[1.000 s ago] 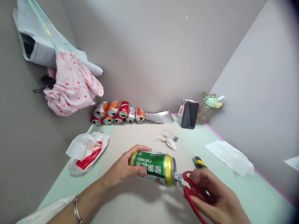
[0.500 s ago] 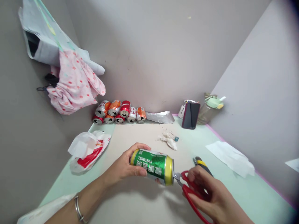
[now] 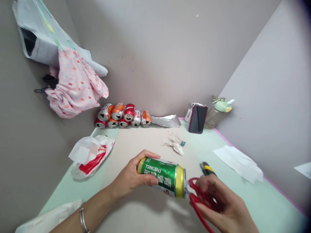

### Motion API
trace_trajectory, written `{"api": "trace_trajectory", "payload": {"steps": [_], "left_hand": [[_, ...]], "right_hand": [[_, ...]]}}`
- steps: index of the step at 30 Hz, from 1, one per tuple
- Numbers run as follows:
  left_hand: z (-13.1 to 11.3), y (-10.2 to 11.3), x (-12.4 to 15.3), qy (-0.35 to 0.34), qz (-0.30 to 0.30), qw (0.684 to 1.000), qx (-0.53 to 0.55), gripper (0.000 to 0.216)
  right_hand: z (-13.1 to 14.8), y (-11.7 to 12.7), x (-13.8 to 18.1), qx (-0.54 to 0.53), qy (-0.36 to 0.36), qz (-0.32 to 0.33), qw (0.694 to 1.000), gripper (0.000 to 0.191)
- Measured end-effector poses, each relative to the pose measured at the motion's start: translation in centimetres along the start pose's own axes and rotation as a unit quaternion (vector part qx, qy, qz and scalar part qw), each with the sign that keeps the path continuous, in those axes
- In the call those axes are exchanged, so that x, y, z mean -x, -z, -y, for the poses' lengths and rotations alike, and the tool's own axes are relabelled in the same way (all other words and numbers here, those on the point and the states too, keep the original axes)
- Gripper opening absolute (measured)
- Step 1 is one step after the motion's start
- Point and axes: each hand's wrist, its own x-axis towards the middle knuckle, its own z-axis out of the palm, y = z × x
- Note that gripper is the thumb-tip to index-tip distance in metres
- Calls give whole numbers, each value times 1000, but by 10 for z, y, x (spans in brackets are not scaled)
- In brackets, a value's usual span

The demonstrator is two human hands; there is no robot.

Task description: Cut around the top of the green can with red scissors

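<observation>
My left hand [image 3: 137, 174] is wrapped round a green and gold Tsingtao beer can [image 3: 161, 176], which lies on its side above the table with its gold end toward the right. In my right hand [image 3: 218, 197] are scissors with red handles [image 3: 198, 207], fingers through the loops. The short blades meet the can's right end; their tips are hidden at or inside the rim. Just behind my right hand lies a black and yellow tool [image 3: 207, 168], partly covered by the fingers.
Several opened drink cans [image 3: 126, 116] are stacked at the back wall beside a flattened metal sheet [image 3: 167, 121]. A phone [image 3: 198, 119] leans near a bottle [image 3: 216, 113]. Crumpled tissue [image 3: 177, 147], white paper [image 3: 239, 163] and a plastic bag [image 3: 92, 158] lie around.
The can has shifted slightly right and its right end has come closer to the red handles. Less of the scissor blades shows now. The whole view has moved a little.
</observation>
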Motion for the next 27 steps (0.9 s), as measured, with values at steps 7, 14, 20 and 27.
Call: {"api": "trace_trajectory", "payload": {"steps": [7, 14, 20, 27], "left_hand": [[4, 10, -4, -17, -9, 1000, 8, 67], [0, 11, 0, -30, -29, 998, -39, 66], [-4, 7, 3, -4, -17, 999, -43, 64], [-4, -1, 4, -7, -14, 999, -34, 64]], "right_hand": [[0, 2, -8, 74, -3, 56, 996, 17], [-4, 8, -8, 96, -4, 69, 993, 16], [-3, 9, -9, 108, -6, 92, 990, 19], [-2, 8, -5, 36, -1, 26, 999, 18]]}}
